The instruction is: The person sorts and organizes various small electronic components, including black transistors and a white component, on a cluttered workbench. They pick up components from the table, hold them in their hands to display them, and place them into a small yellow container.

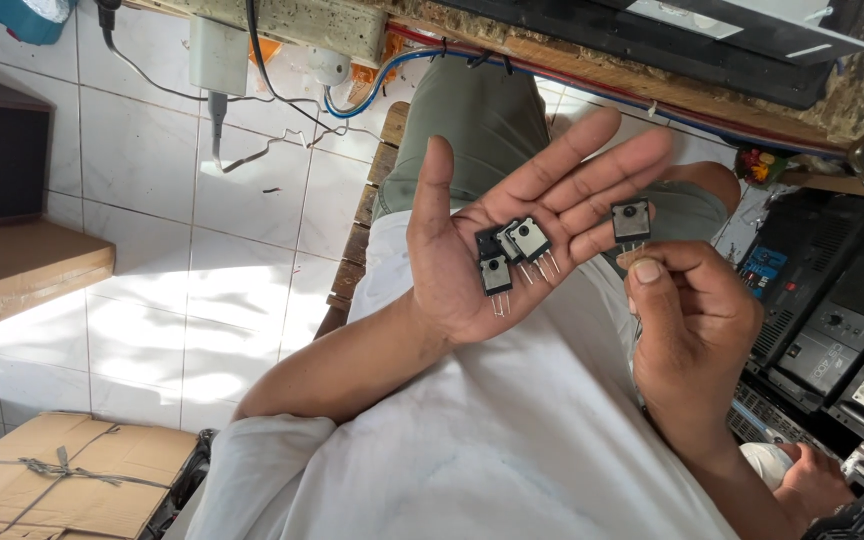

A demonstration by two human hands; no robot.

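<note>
Left hand: the left hand point(482, 250) lies palm up and spread flat over the lap, fingers stretched toward the upper right, thumb pointing up; it closes on nothing and serves as a tray

Parts in the palm: three black transistors point(509, 255) rest loose in the hollow of the palm, touching and partly overlapping one another; each is a flat black block with a pale metal face and thin metal legs pointing toward the wrist

Right hand: the right hand point(692, 320) sits just beside the left fingertips, curled, with thumb and forefinger pressed together on the legs of a single transistor point(631, 220); the other fingers are folded in toward the palm

Held part: the single transistor stands upright above the pinch, black body up, with a round hole near its top; it is close to the left fingertips, and whether it touches them I cannot tell

Clothing: a white shirt point(512, 440) fills the lower middle; olive trousers point(472, 130) show beyond the hands

Surroundings: a white tiled floor point(152, 300) lies to the left; a cardboard box point(62, 475) sits at the lower left; black electronic units point(832, 310) with knobs are stacked at the right; cables point(252, 110) trail from a wooden bench edge at the top
</note>
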